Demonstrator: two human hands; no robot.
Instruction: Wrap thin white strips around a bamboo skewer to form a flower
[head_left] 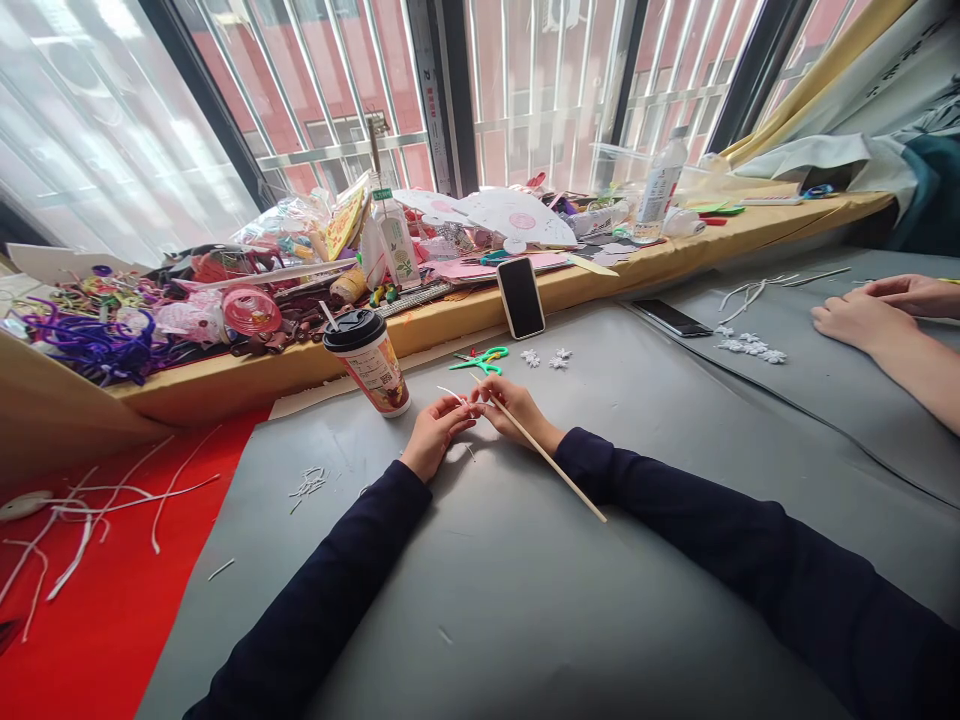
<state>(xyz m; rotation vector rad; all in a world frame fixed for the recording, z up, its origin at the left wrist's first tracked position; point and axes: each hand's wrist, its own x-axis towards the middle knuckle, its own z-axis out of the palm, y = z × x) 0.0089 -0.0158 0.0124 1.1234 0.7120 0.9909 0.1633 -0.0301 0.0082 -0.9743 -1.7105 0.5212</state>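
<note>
Over the grey table, my left hand point(433, 435) is closed, its fingertips pinching a thin white pipe cleaner point(451, 394). My right hand point(519, 412) touches it, fingertips against fingertips, and grips a slim wooden stick point(564, 476) that slants down over the wrist. The fingers partly hide where pipe cleaner and stick meet. Just beyond my hands lie green-handled scissors point(486, 360). A few small white fuzzy flower-like pieces point(559, 358) rest to their right. Short white cut bits point(307, 484) are scattered left of my left forearm.
A paper cup point(369, 365) with lid and straw stands behind my left hand. A phone point(520, 298) leans against the cluttered ledge point(442, 335). Long white pipe cleaners point(112, 505) lie on red cloth. At right are another person's hands point(870, 315), another phone point(671, 318) and white pieces point(752, 346).
</note>
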